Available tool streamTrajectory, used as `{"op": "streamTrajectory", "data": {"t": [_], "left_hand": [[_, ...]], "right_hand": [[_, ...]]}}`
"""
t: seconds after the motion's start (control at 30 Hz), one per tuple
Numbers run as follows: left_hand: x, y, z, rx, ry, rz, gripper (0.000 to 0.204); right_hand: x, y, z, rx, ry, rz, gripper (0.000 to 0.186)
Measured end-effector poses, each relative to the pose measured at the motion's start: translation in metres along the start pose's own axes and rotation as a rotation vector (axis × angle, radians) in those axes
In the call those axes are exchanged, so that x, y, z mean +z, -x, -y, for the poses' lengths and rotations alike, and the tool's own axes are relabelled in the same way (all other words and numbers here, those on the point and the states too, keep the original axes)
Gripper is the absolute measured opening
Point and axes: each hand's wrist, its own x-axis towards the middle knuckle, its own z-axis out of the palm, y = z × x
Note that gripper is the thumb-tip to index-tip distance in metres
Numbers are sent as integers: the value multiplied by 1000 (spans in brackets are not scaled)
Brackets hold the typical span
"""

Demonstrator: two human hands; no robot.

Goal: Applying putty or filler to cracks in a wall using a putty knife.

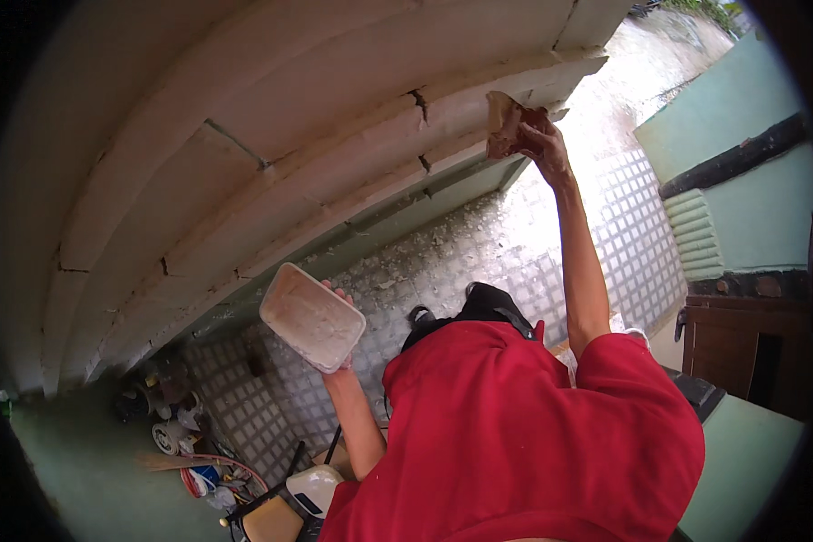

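Observation:
My left hand (341, 348) supports a shallow rectangular plastic tub (314, 316) from beneath and behind. The tub's open side faces me, and pale residue coats its inside. My right arm is stretched out far, and my right hand (546, 144) grips a brown, pale-smeared flat scraper-like piece (504, 126). Its broad edge is close to the far end of a cream stepped wall moulding (352, 135). Whether that edge touches the moulding I cannot tell. Dark cracks (420, 104) run across the ledges, and the fingers of my right hand look dusty.
Pale debris lies on the tiled floor (397, 271) below the moulding. Buckets, a broom and other clutter (190, 438) stand at lower left, near a chair (275, 519). At right are a green wall (750, 208) and a brown wooden cabinet (727, 348). Bright daylight enters at the far end.

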Motion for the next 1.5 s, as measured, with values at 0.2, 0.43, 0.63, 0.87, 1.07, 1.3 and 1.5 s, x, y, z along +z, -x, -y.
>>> {"op": "streamTrajectory", "data": {"t": [0.2,0.43,0.63,0.87,1.07,1.3,1.5], "left_hand": [[7,-16,21,-11,-32,25,67],[28,-13,75,38,4,-43,65],[43,-1,111,123,-93,-50,62],[53,6,131,114,-62,-72,61],[65,5,146,121,-24,-86,62],[60,11,159,126,-72,-120,61],[61,16,154,190,-158,-148,61]], "right_hand": [[-56,-27,-35,-430,196,-182,27],[4,-45,-61,-752,748,-630,32],[65,-50,-78,-810,655,-506,48],[75,-17,-83,-826,577,-337,45],[-3,-41,-48,-815,494,-496,34],[19,-48,-60,-730,602,-489,37],[57,-19,-62,-787,527,-179,56]]}}
